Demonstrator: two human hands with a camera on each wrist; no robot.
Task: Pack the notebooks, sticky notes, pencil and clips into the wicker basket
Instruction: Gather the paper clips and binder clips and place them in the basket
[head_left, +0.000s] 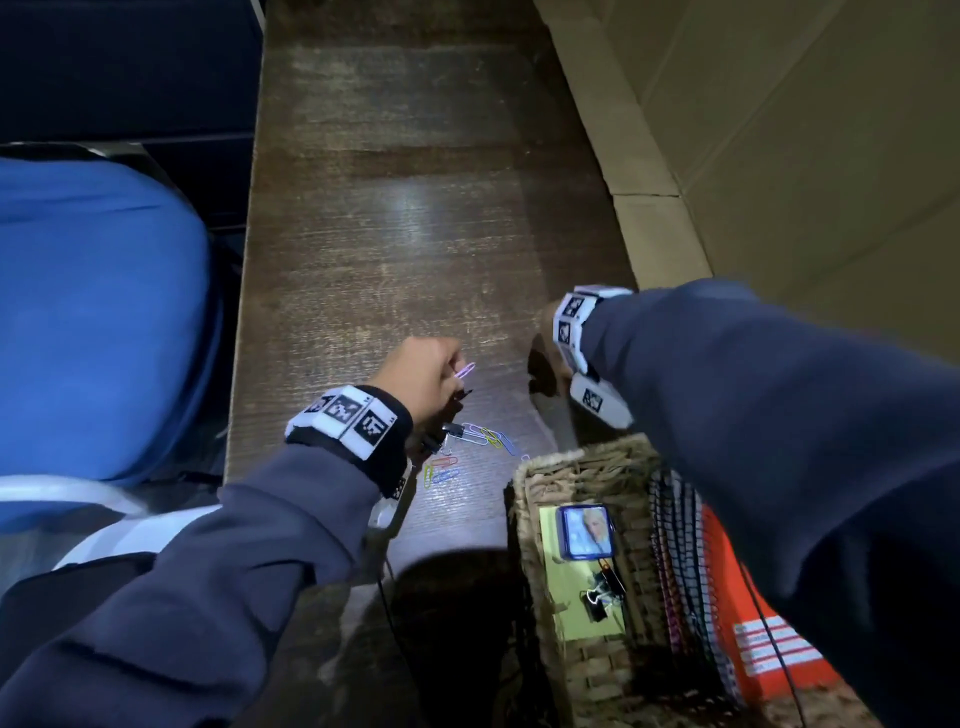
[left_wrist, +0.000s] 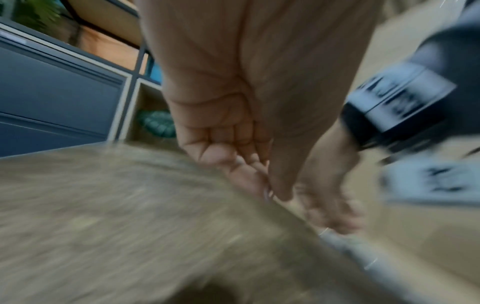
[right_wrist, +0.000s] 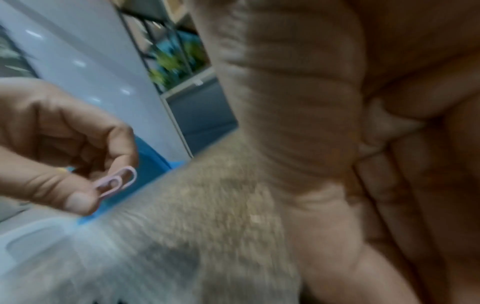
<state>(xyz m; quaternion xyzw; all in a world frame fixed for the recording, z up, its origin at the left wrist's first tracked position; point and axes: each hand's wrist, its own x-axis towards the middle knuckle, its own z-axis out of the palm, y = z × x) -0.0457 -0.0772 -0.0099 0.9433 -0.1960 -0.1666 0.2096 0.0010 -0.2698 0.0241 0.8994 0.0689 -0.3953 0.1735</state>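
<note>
My left hand (head_left: 456, 370) hovers over the dark wooden table (head_left: 405, 218) and pinches a pink paper clip (head_left: 465, 369) between thumb and fingers; the same clip (right_wrist: 116, 181) shows in the right wrist view. Below it lie several coloured paper clips (head_left: 485, 439) and a black binder clip (head_left: 453, 430). My right hand (head_left: 546, 364), fingers hanging loosely and holding nothing, is just beyond the wicker basket (head_left: 571, 458). The basket holds yellow sticky notes (head_left: 566, 597), a small blue notebook (head_left: 584, 531), binder clips (head_left: 602, 590) and spiral notebooks (head_left: 748, 587). I see no pencil.
A blue chair (head_left: 93, 312) stands close along the table's left edge. A large cardboard box (head_left: 753, 130) walls off the right side. A thin black cable (head_left: 385, 564) hangs from my left wrist over the near table edge.
</note>
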